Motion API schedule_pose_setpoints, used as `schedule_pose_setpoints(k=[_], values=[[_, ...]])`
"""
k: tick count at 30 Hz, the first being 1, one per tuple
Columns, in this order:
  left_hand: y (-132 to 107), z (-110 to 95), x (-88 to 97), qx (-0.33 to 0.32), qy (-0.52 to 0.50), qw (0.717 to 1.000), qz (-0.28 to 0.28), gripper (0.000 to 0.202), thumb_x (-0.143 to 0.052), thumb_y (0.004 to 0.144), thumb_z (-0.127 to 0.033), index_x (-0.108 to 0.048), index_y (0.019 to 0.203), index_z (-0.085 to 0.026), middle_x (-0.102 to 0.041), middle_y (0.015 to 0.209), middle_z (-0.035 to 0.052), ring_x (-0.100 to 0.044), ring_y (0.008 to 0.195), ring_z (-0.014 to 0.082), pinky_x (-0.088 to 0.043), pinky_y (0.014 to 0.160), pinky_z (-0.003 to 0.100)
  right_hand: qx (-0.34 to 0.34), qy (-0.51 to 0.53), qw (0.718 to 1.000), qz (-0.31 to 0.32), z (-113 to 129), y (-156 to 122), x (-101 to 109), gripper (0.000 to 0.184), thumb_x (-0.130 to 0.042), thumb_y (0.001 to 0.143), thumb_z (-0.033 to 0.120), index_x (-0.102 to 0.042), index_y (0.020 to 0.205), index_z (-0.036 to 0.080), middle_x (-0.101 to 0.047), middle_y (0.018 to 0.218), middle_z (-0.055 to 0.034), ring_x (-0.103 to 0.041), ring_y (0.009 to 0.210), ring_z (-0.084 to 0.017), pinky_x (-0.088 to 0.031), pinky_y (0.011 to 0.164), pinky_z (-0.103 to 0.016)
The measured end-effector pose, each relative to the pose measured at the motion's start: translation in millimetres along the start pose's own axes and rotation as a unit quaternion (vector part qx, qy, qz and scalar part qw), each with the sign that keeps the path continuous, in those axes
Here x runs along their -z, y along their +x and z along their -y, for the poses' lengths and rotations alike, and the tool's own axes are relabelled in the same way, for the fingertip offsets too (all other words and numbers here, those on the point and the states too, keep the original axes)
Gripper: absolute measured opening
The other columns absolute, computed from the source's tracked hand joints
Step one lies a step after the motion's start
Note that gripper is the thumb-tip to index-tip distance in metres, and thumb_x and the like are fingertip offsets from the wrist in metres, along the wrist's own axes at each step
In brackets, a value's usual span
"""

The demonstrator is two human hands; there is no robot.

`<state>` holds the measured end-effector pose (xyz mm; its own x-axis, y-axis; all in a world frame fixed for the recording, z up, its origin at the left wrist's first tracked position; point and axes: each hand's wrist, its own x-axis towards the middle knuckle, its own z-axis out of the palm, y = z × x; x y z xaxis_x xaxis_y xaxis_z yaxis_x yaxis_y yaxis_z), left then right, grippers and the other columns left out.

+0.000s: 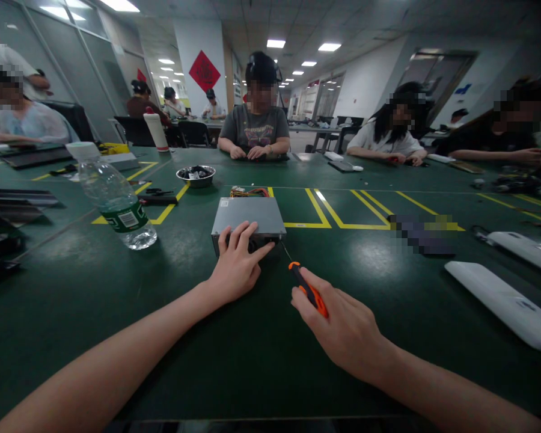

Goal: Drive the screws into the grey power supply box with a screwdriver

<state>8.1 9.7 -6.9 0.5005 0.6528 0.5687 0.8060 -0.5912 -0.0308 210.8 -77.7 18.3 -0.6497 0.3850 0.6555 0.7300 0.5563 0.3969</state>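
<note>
A grey metal power supply box (249,216) lies on the green table (252,349), with coloured wires at its far end. My left hand (235,264) rests on the box's near edge, fingers spread and holding it steady. My right hand (340,325) is closed round an orange and black screwdriver (307,291). Its thin shaft points at the box's near right corner.
A water bottle (115,198) stands at the left. A metal bowl (195,175) of small parts sits behind the box. White plastic covers (505,304) lie at the right. Yellow tape lines (342,216) mark the table. Several people sit across and beside me.
</note>
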Motion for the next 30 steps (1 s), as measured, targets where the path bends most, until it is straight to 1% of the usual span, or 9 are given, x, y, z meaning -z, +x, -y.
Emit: schedule_pose_setpoints(k=[3, 5, 9, 12, 14, 17, 20, 26, 30], values=[[0.1, -0.1, 0.8, -0.003, 0.001, 1.0, 0.005, 0.049, -0.054, 0.073, -0.017, -0.051, 0.12, -0.031, -0.029, 0.138, 0.0092, -0.023, 0.128, 0.033, -0.016, 0.101, 0.055, -0.035, -0.004, 0.999, -0.005, -6.1, 1.3, 2.9, 0.014, -0.055, 0.082, 0.023, -0.055, 0.093, 0.015, -0.066, 0.09, -0.0131, -0.064, 0.073, -0.016, -0.05, 0.063, -0.024], [0.1, -0.4, 1.1, -0.004, 0.0, 1.0, 0.005, 0.049, -0.054, 0.073, -0.017, -0.051, 0.12, -0.031, -0.029, 0.138, 0.0098, -0.023, 0.128, 0.0333, -0.016, 0.101, 0.055, -0.044, 0.004, 0.999, -0.009, -6.3, 1.9, 2.8, 0.015, -0.055, 0.082, 0.026, -0.055, 0.092, 0.014, -0.066, 0.086, -0.0125, -0.064, 0.073, -0.017, -0.051, 0.064, -0.027], [-0.1, -1.0, 0.9, -0.005, 0.003, 1.0, 0.002, 0.052, -0.054, 0.072, -0.015, -0.051, 0.121, -0.031, -0.029, 0.138, 0.0103, -0.023, 0.128, 0.033, -0.016, 0.101, 0.055, -0.023, 0.024, 0.999, -0.008, 0.7, 0.2, -1.9, 0.02, -0.052, 0.079, 0.015, -0.054, 0.098, 0.009, -0.059, 0.108, -0.0219, -0.057, 0.102, -0.027, -0.05, 0.078, -0.036], [-0.1, -1.0, 1.0, -0.005, 0.005, 1.0, 0.003, 0.051, -0.054, 0.072, -0.015, -0.051, 0.121, -0.03, -0.029, 0.138, 0.011, -0.023, 0.128, 0.0329, -0.016, 0.101, 0.055, 0.016, 0.036, 0.999, 0.002, 3.2, -2.0, -4.2, 0.025, -0.047, 0.08, 0.01, -0.053, 0.104, 0.01, -0.058, 0.111, -0.0213, -0.052, 0.11, -0.028, -0.048, 0.083, -0.037], [0.0, -0.9, 1.0, -0.005, 0.005, 1.0, 0.008, 0.051, -0.054, 0.072, -0.016, -0.051, 0.121, -0.03, -0.028, 0.138, 0.0114, -0.023, 0.128, 0.033, -0.016, 0.101, 0.055, 0.018, 0.028, 0.999, 0.001, 0.8, -2.9, -3.1, 0.025, -0.048, 0.081, 0.01, -0.053, 0.106, 0.012, -0.06, 0.108, -0.0188, -0.056, 0.105, -0.024, -0.049, 0.08, -0.033], [0.1, -0.6, 0.4, -0.004, 0.002, 1.0, 0.008, 0.051, -0.054, 0.072, -0.015, -0.051, 0.12, -0.031, -0.028, 0.138, 0.0106, -0.023, 0.128, 0.0332, -0.016, 0.101, 0.055, -0.026, 0.008, 1.0, -0.007, -6.0, -2.1, 0.7, 0.02, -0.053, 0.081, 0.014, -0.056, 0.101, 0.015, -0.064, 0.101, -0.0143, -0.063, 0.085, -0.018, -0.05, 0.072, -0.026], [0.1, -0.7, -0.3, -0.004, 0.002, 1.0, 0.004, 0.051, -0.054, 0.072, -0.015, -0.051, 0.12, -0.031, -0.028, 0.137, 0.0103, -0.023, 0.128, 0.033, -0.016, 0.101, 0.055, -0.052, 0.004, 0.999, -0.008, -8.8, 0.4, 2.4, 0.014, -0.055, 0.081, 0.019, -0.057, 0.094, 0.015, -0.066, 0.093, -0.0113, -0.063, 0.078, -0.016, -0.05, 0.071, -0.026], [-0.2, -1.2, 0.3, -0.009, 0.001, 1.0, -0.001, 0.052, -0.055, 0.071, -0.014, -0.05, 0.121, -0.03, -0.029, 0.138, 0.011, -0.024, 0.128, 0.0331, -0.015, 0.101, 0.055, 0.002, 0.028, 1.0, 0.0, 0.6, 1.1, -3.4, 0.023, -0.051, 0.08, 0.01, -0.053, 0.102, 0.01, -0.057, 0.112, -0.0225, -0.054, 0.109, -0.028, -0.049, 0.083, -0.037], [0.4, -0.9, 0.7, -0.009, 0.007, 1.0, 0.0, 0.05, -0.054, 0.073, -0.017, -0.05, 0.121, -0.031, -0.028, 0.138, 0.0111, -0.023, 0.128, 0.0332, -0.017, 0.1, 0.054, 0.038, 0.05, 0.998, 0.007, 0.5, -0.4, -1.6, 0.025, -0.048, 0.082, 0.009, -0.052, 0.107, 0.013, -0.06, 0.108, -0.0208, -0.054, 0.109, -0.027, -0.051, 0.079, -0.033]])
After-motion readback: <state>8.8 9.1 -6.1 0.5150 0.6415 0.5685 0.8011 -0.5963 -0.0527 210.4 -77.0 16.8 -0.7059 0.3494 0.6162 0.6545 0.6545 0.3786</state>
